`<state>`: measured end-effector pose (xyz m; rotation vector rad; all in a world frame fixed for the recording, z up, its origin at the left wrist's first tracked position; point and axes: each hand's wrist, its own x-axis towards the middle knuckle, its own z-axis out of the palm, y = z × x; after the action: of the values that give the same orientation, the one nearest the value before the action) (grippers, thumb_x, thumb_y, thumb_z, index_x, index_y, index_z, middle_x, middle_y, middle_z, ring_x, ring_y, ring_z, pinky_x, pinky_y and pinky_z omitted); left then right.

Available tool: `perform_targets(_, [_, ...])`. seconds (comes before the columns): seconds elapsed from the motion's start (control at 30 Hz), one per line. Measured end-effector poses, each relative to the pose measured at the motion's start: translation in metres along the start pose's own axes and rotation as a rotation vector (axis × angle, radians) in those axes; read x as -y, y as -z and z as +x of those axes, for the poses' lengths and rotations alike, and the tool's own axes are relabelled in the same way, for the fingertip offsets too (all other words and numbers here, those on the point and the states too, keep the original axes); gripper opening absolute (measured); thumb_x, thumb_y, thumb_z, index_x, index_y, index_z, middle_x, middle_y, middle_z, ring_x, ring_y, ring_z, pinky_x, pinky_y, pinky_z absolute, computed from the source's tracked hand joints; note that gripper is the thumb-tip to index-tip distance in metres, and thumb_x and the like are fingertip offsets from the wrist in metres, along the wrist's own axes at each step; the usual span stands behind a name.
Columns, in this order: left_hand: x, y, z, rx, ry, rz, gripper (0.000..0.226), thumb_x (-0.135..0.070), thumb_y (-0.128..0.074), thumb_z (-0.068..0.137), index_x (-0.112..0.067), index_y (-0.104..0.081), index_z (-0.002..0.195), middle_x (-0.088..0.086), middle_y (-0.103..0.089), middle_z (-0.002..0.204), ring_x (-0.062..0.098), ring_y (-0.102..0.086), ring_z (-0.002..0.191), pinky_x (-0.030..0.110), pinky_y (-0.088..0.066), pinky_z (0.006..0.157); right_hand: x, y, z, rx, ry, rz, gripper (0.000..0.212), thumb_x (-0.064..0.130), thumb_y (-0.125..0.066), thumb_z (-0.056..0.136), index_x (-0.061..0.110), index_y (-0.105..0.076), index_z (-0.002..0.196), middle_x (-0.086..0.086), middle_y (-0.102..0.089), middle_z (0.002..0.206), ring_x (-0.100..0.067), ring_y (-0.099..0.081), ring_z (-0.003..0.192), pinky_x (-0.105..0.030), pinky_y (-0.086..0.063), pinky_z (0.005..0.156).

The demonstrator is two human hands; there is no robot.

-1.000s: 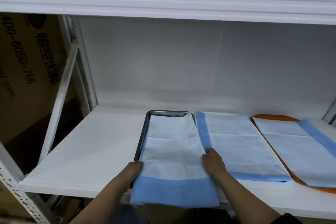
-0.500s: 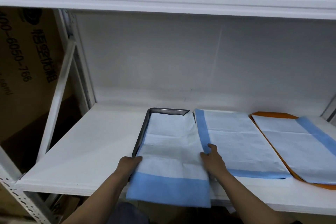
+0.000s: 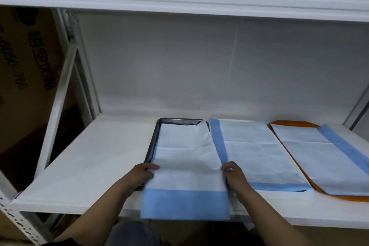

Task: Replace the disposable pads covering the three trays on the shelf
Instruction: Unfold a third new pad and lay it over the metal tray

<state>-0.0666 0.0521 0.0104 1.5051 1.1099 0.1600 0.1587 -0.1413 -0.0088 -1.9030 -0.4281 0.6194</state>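
Left hand [image 3: 142,173] and right hand [image 3: 232,172] pinched the white, blue-bordered disposable pad's [image 3: 185,168] side edges over the grey metal tray [image 3: 154,140]; sliding evenly toward 12 o'clock would square it.

Three white pads [image 3: 185,158] edged with blue bands are seen; one tray [image 3: 153,142] is dark metal, another [image 3: 287,126] orange; the shelf [image 3: 89,158] is white.

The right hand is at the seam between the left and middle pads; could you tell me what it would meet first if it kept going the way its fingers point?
Probably the blue strip of the middle pad, which the right hand already borders; beyond that, the back wall. Depth is uncertain.
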Motion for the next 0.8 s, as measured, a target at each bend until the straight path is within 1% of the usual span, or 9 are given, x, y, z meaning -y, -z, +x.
perform_targets(0.07, [-0.004, 0.003, 0.002, 0.036, -0.019, -0.016, 0.024, -0.01, -0.055, 0.091, -0.025, -0.067, 0.104, 0.003, -0.066, 0.104, 0.018, -0.063, 0.091, 0.027, -0.053, 0.078, 0.007, 0.004, -0.005, 0.085, -0.029, 0.087, 0.032, -0.006, -0.037, 0.091, 0.009, -0.063, 0.08, -0.004, -0.059, 0.086, -0.012, -0.051, 0.071, -0.018, -0.038, 0.056])
perform_targets(0.13, [-0.005, 0.004, 0.006, 0.062, -0.043, -0.043, 0.02, -0.014, -0.061, 0.089, -0.024, -0.068, 0.105, 0.002, -0.068, 0.105, 0.017, -0.064, 0.094, 0.03, -0.053, 0.086, 0.015, 0.009, -0.014, 0.221, -0.057, 0.126, 0.018, 0.009, -0.05, 0.095, 0.01, -0.067, 0.096, 0.002, -0.058, 0.077, -0.009, -0.051, 0.065, -0.013, -0.036, 0.048])
perform_targets(0.17, [-0.005, 0.004, 0.008, 0.066, -0.043, -0.058, 0.021, -0.012, -0.062, 0.089, -0.023, -0.069, 0.105, 0.002, -0.068, 0.104, 0.017, -0.064, 0.092, 0.03, -0.053, 0.085, 0.017, 0.011, -0.016, 0.279, -0.052, 0.093, 0.015, 0.012, -0.055, 0.094, 0.011, -0.067, 0.103, 0.004, -0.056, 0.074, -0.007, -0.048, 0.062, -0.01, -0.035, 0.045])
perform_targets(0.23, [-0.006, 0.003, 0.009, 0.066, -0.041, -0.085, 0.023, -0.007, -0.062, 0.088, -0.021, -0.069, 0.105, 0.001, -0.068, 0.101, 0.015, -0.065, 0.087, 0.026, -0.055, 0.075, 0.014, 0.011, -0.012, 0.341, -0.025, 0.036, 0.021, 0.005, -0.058, 0.091, 0.009, -0.065, 0.111, 0.005, -0.054, 0.076, -0.003, -0.047, 0.06, -0.007, -0.035, 0.043])
perform_targets(0.33, [-0.007, 0.002, 0.012, 0.047, -0.053, -0.145, 0.028, -0.002, -0.061, 0.088, -0.021, -0.069, 0.107, 0.0, -0.069, 0.099, 0.015, -0.066, 0.085, 0.022, -0.054, 0.066, 0.011, 0.009, -0.008, 0.32, -0.027, 0.083, 0.028, -0.005, -0.057, 0.089, 0.003, -0.064, 0.115, -0.003, -0.061, 0.091, -0.005, -0.054, 0.068, -0.006, -0.04, 0.047])
perform_targets(0.43, [-0.007, 0.004, 0.016, 0.044, -0.079, -0.206, 0.031, 0.0, -0.06, 0.088, -0.019, -0.068, 0.111, 0.002, -0.07, 0.104, 0.018, -0.066, 0.09, 0.026, -0.053, 0.077, 0.012, 0.01, -0.006, 0.32, -0.033, 0.226, 0.032, -0.006, -0.058, 0.088, 0.002, -0.063, 0.118, -0.011, -0.064, 0.113, -0.012, -0.062, 0.085, -0.011, -0.049, 0.057])
perform_targets(0.6, [-0.015, 0.006, 0.021, -0.001, -0.149, -0.207, 0.037, 0.005, -0.061, 0.085, -0.02, -0.066, 0.112, 0.006, -0.066, 0.11, 0.016, -0.063, 0.089, 0.026, -0.049, 0.082, 0.016, 0.01, 0.001, 0.294, -0.032, 0.342, 0.037, -0.007, -0.059, 0.085, 0.014, -0.066, 0.115, -0.006, -0.064, 0.114, -0.017, -0.064, 0.094, -0.015, -0.052, 0.064])
perform_targets(0.7, [-0.024, 0.009, 0.023, -0.035, -0.207, -0.118, 0.042, 0.011, -0.063, 0.081, -0.012, -0.064, 0.116, 0.008, -0.062, 0.111, 0.015, -0.059, 0.09, 0.025, -0.044, 0.084, 0.018, 0.011, 0.007, 0.248, 0.079, 0.119, 0.042, -0.005, -0.061, 0.085, 0.015, -0.063, 0.121, -0.003, -0.06, 0.121, -0.014, -0.06, 0.099, -0.013, -0.05, 0.073])
perform_targets(0.8, [-0.033, 0.013, 0.027, -0.085, -0.253, 0.045, 0.037, 0.012, -0.065, 0.078, -0.008, -0.066, 0.108, 0.01, -0.062, 0.107, 0.019, -0.056, 0.09, 0.028, -0.044, 0.082, 0.022, 0.008, 0.017, 0.18, 0.204, -0.218, 0.038, 0.004, -0.067, 0.083, 0.017, -0.065, 0.118, -0.003, -0.058, 0.122, -0.018, -0.057, 0.111, -0.022, -0.045, 0.09])
